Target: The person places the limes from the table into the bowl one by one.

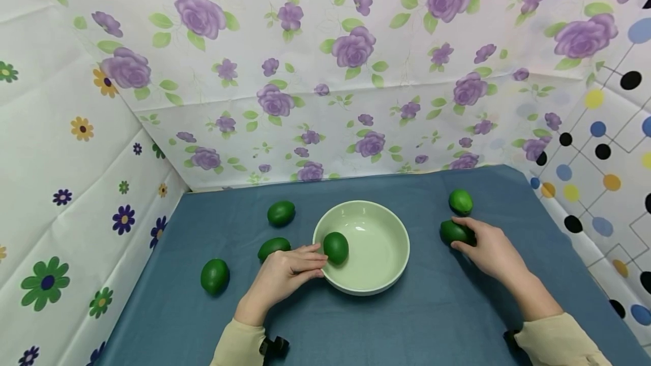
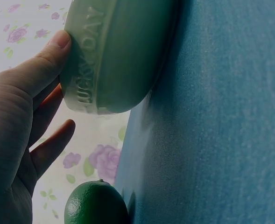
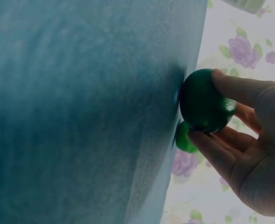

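Note:
A dark green lime (image 1: 336,248) lies inside a pale green bowl (image 1: 382,253), against its left side. My left hand (image 1: 289,273) touches the bowl's left rim with nearly straight fingers, close to that lime. In the left wrist view the thumb (image 2: 58,44) lies against the bowl's outer wall, which bears raised letters; some fingertips are hidden behind the bowl. My right hand (image 1: 490,248) holds another dark green lime (image 3: 205,100) between thumb and fingers, at the right of the table. Just behind it sits a brighter green lime (image 1: 460,201).
To the left of the bowl are more limes: one at the back (image 1: 281,213), one partly behind the left hand (image 1: 273,247), and one farther left (image 1: 215,277). A blue cloth (image 1: 356,326) covers the table. Patterned sheets (image 1: 305,72) stand behind and at both sides.

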Demonstrator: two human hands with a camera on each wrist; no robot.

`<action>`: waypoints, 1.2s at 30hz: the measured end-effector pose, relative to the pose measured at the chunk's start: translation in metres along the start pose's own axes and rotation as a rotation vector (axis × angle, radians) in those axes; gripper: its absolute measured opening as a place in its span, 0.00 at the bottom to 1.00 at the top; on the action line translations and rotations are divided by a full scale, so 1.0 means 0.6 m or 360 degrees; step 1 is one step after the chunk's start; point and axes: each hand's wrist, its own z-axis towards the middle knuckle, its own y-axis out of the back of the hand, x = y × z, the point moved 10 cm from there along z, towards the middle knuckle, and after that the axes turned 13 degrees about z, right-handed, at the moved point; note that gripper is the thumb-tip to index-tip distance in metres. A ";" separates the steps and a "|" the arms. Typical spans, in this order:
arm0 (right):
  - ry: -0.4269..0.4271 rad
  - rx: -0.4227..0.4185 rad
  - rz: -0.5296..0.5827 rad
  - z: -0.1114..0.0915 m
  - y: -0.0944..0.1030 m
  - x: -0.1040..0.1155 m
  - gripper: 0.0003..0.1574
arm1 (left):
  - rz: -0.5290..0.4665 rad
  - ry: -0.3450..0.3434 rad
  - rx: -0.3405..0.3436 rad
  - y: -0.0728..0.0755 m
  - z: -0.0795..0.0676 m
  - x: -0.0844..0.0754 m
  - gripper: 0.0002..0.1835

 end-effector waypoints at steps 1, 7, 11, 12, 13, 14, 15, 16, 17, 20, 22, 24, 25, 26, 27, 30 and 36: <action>0.0000 0.0001 -0.0001 0.000 0.000 0.000 0.40 | 0.0002 -0.0005 -0.0005 0.000 0.000 0.000 0.17; 0.0011 -0.0006 -0.0003 0.000 0.000 0.003 0.39 | 0.0000 -0.0008 -0.0003 -0.002 0.000 0.001 0.17; 0.0009 0.0000 0.0020 -0.002 -0.002 0.003 0.39 | 0.0004 -0.0009 0.0002 -0.002 -0.001 0.000 0.17; 0.0007 0.0000 0.0026 -0.002 -0.003 0.003 0.39 | 0.0005 -0.0005 0.0005 -0.002 -0.001 0.000 0.17; 0.0007 0.0000 0.0032 -0.003 -0.003 0.003 0.39 | 0.0004 0.0000 0.0006 -0.002 0.000 0.000 0.17; 0.0007 -0.0002 0.0034 -0.003 -0.003 0.004 0.39 | 0.0006 -0.0003 0.0004 -0.001 0.000 0.000 0.17; 0.0007 -0.0004 0.0036 -0.004 -0.003 0.004 0.39 | 0.0008 -0.0004 0.0001 -0.001 0.000 -0.001 0.17; 0.0007 -0.0005 0.0036 -0.004 -0.002 0.004 0.39 | 0.0010 -0.0011 -0.0004 0.000 0.000 -0.001 0.17; 0.0006 -0.0006 0.0038 -0.004 -0.002 0.004 0.39 | 0.0011 -0.0016 -0.0009 0.000 0.000 -0.002 0.17; 0.0002 -0.0007 0.0038 -0.004 -0.002 0.003 0.39 | 0.0011 -0.0017 -0.0013 0.000 0.001 -0.002 0.17; -0.0001 -0.0005 0.0037 -0.005 -0.003 0.001 0.40 | 0.0008 -0.0016 -0.0011 -0.001 0.000 -0.001 0.17; -0.0004 -0.0001 0.0032 -0.005 -0.004 -0.001 0.41 | 0.0004 -0.0008 -0.0005 -0.002 0.000 0.000 0.17; -0.0005 0.0000 0.0028 -0.005 -0.004 -0.002 0.41 | 0.0003 -0.0008 -0.0003 -0.003 -0.001 0.000 0.17; -0.0007 0.0001 0.0024 -0.005 -0.004 -0.003 0.42 | 0.0004 -0.0009 -0.0002 -0.003 -0.001 0.000 0.17; -0.0008 0.0003 0.0019 -0.006 -0.005 -0.004 0.43 | 0.0008 -0.0010 -0.0002 -0.004 -0.001 0.001 0.17; -0.0011 0.0007 0.0011 -0.006 -0.005 -0.005 0.44 | 0.0014 -0.0010 -0.0001 -0.002 -0.001 0.000 0.17; -0.0010 0.0016 0.0008 -0.008 -0.004 -0.004 0.44 | 0.0021 -0.0001 0.0020 -0.001 0.001 -0.001 0.17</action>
